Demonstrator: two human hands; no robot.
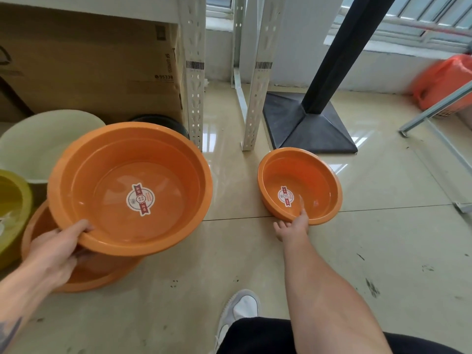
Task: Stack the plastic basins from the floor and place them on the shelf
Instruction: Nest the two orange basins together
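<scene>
My left hand (60, 245) grips the near rim of a large orange basin (130, 187), holding it tilted above another orange basin (102, 274) that lies on the floor under it. A smaller orange basin (300, 185) with a round label sits on the tiles to the right. My right hand (293, 224) reaches its near rim, the thumb inside the bowl and the fingers at the outer edge. The white metal shelf frame (195, 72) stands behind the basins.
A pale cream basin (38, 141), a yellow-green basin (12, 210) and a black basin (166, 122) sit at the left by a cardboard box (89, 65). A black post on a square base (309, 123) stands behind the small basin. An orange bag (444, 80) lies far right. My shoe (240, 310) is below.
</scene>
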